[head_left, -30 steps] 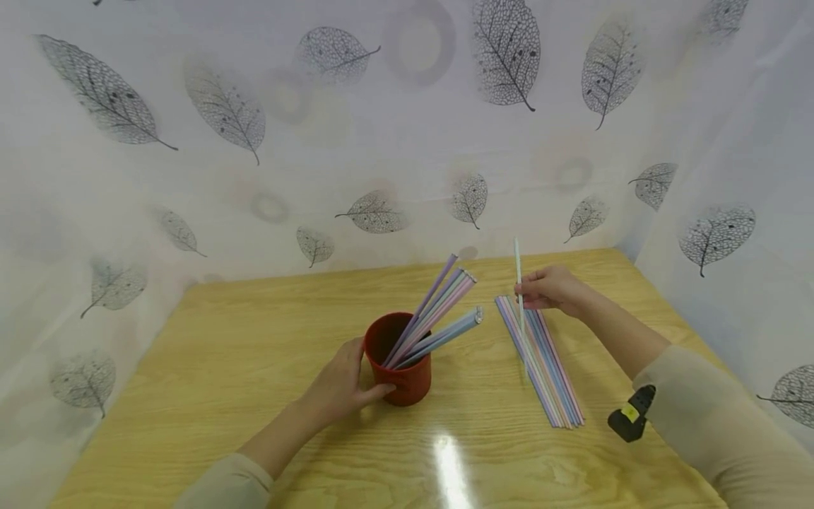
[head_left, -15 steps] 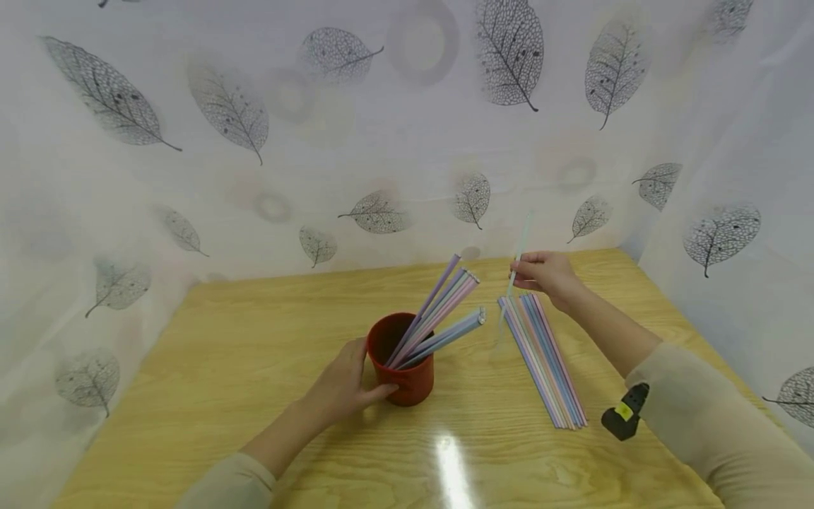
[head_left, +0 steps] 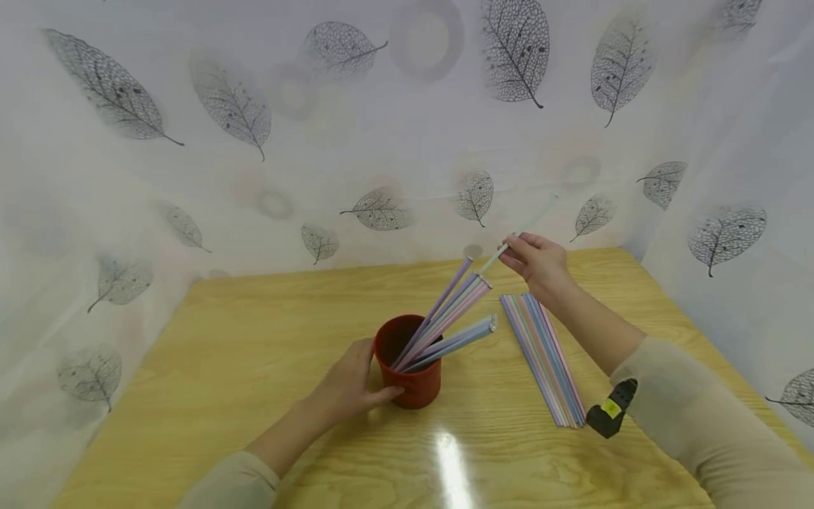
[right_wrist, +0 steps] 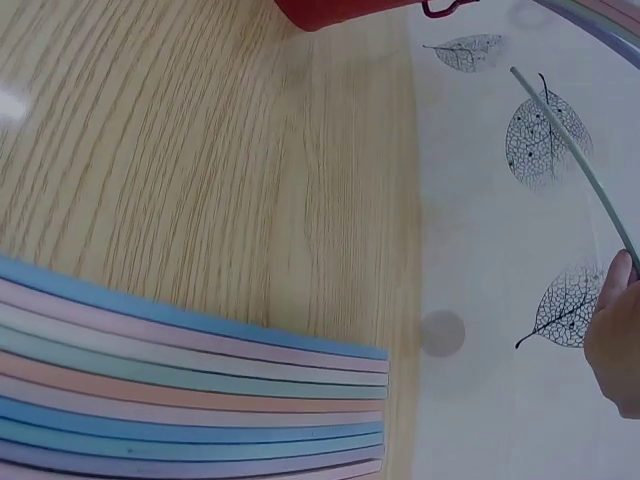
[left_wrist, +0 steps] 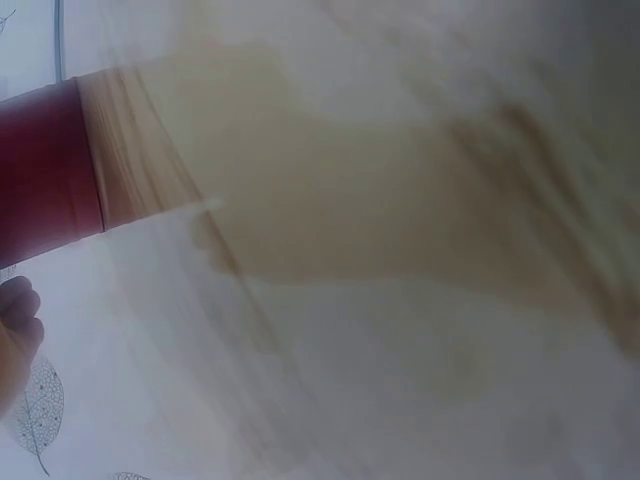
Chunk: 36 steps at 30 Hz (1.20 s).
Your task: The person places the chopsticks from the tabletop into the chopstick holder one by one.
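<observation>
A red mug [head_left: 420, 390] stands on the table, slightly tilted or upright, I cannot tell. My left hand [head_left: 348, 382] grips its left side, thumb across the near wall. In the left wrist view the mug [left_wrist: 45, 170] shows at the left edge. Several pastel straws [head_left: 445, 311] lean to the right inside it. Above and right of these, my right hand [head_left: 537, 261] pinches one pale green straw [right_wrist: 585, 165] in the air, its lower end slanting towards the mug. A row of several pastel straws [head_left: 543, 364] lies side by side on the table below my right hand.
The wooden table [head_left: 254, 339] ends at a pale leaf-patterned cloth [head_left: 407, 141] behind and at both sides. A black device with a yellow patch [head_left: 610, 410] sits at my right sleeve. Light glares off the table's front.
My right hand has lifted the pale green straw from above the row and moved it up and left, tipping its lower end towards the mug. The left hand keeps its grip.
</observation>
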Available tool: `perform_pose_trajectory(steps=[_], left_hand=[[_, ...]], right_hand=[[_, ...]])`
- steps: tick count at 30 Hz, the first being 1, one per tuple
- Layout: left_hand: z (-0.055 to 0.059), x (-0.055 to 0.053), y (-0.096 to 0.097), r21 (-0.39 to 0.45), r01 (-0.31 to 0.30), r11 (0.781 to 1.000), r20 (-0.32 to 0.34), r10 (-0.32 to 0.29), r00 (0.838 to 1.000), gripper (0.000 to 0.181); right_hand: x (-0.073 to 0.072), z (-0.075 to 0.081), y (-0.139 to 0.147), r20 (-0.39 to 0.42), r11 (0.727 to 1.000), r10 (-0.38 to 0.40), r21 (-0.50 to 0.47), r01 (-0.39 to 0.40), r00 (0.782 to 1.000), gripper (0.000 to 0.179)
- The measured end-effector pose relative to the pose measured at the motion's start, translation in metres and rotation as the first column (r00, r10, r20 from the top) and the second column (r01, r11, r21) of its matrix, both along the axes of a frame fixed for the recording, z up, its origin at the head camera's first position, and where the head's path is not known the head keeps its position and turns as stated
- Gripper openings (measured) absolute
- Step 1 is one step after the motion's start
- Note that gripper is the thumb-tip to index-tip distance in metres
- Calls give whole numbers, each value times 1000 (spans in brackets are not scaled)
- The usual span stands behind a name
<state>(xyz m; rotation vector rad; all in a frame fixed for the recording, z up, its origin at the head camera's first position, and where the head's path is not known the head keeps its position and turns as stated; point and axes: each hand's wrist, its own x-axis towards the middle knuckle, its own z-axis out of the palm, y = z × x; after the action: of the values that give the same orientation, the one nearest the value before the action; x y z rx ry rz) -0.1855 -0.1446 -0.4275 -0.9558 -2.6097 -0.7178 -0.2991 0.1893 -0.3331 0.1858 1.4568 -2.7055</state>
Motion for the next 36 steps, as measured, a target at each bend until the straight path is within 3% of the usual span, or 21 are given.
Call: perform_pose_trajectory(steps=[5, 9, 20, 26, 30, 34, 36], left_hand=[[-1, -1, 2, 10, 12, 1000, -18, -11, 1000, 80], [-1, -2, 3, 15, 18, 1000, -59, -17, 998, 80], [0, -3, 7, 15, 41, 999, -83, -40, 996, 82], [-1, -3, 7, 2, 35, 999, -77, -35, 996, 83], [-1, -3, 6, 0, 20, 1000, -40, -20, 999, 83], [-3, -2, 6, -2, 11, 1000, -26, -11, 1000, 83], [-3, -2, 5, -5, 10, 1000, -23, -10, 1000, 83]], right_hand=[[1, 5, -15, -43, 998, 34, -56, -37, 998, 5], [2, 8, -28, -105, 996, 76, -38, -81, 992, 8], [6, 8, -47, -203, 975, 193, 150, -164, 960, 11], [11, 9, -53, -210, 922, 312, 301, -242, 927, 15], [12, 6, -57, -151, 896, 414, 242, -373, 897, 10], [14, -1, -62, -148, 846, 513, 254, -469, 845, 6], [15, -4, -65, -159, 809, 571, 280, -517, 806, 6]])
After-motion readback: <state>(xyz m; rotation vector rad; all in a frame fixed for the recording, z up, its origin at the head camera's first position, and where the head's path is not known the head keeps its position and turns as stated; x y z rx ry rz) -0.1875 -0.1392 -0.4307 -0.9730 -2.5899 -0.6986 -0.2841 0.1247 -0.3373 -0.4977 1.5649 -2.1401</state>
